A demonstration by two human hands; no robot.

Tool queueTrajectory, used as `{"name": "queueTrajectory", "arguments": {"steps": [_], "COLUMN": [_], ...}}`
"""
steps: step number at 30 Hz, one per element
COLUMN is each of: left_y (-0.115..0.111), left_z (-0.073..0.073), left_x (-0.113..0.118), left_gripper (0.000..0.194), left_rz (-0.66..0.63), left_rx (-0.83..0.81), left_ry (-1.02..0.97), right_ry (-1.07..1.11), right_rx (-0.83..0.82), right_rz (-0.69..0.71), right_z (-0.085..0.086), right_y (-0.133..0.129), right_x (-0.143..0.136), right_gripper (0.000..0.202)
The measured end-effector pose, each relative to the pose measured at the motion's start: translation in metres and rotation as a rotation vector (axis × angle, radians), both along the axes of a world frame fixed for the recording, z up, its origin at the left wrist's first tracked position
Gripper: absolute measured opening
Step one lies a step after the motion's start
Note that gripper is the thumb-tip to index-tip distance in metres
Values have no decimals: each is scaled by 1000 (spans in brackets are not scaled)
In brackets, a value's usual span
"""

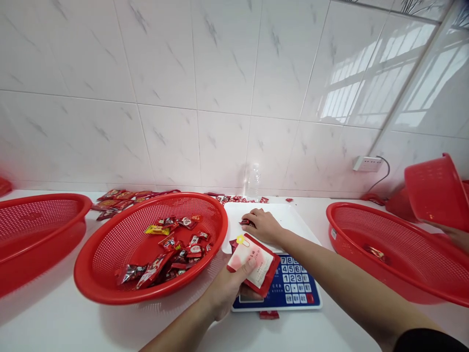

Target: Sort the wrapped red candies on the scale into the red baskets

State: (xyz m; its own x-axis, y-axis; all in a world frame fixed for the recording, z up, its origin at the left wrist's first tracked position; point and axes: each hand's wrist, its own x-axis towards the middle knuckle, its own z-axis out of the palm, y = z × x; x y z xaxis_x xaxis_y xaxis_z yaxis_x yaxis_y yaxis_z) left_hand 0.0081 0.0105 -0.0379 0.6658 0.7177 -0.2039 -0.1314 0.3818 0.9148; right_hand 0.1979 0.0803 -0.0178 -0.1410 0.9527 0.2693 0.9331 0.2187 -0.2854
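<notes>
My left hand [227, 289] is closed on a red pouch with a cream and pink card [252, 261] on its front and a yellow flower-shaped clip [241, 239] at the top edge. Behind the pouch, part of a blue keypad scale [293, 283] is covered. My right hand [266, 226] rests over the scale's white tray [293, 217], its fingers curled around small dark red packets [246, 222]. How many packets are under the fingers is hidden.
A red basket [86, 274] with several wrapped snacks stands left of the scale. Another red basket [44, 199] is farther left. At right sits a red basket [340, 208]; beyond it, another person's hand [449, 235] is near a tilted red basket [432, 190]. A clear bottle [254, 181] stands behind.
</notes>
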Motion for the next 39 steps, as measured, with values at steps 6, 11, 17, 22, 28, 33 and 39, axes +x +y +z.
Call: {"name": "queueTrajectory", "arguments": {"steps": [6, 11, 17, 22, 28, 33, 39], "left_y": [0, 1, 0, 1, 0, -4, -4], "left_z": [-2, -3, 2, 2, 0, -2, 1], "left_x": [-1, -1, 0, -7, -9, -2, 1], "left_gripper": [49, 45, 36, 23, 61, 54, 33], "left_rz": [-15, -21, 25, -116, -367, -291, -239], "left_rx": [38, 30, -93, -225, -325, -323, -267], "left_ry": [-4, -10, -75, -292, -544, -420, -228], "right_ry": [126, 378, 610, 334, 31, -117, -149], "right_rx": [70, 176, 197, 254, 396, 440, 442], "right_rz": [-53, -158, -43, 224, 460, 551, 555], "right_z": [1, 18, 40, 31, 20, 17, 19], "right_y": [-5, -2, -42, -91, -101, -101, -98], "right_x": [3, 7, -25, -49, -39, -42, -46], "right_gripper": [29, 41, 51, 29, 55, 75, 81]}}
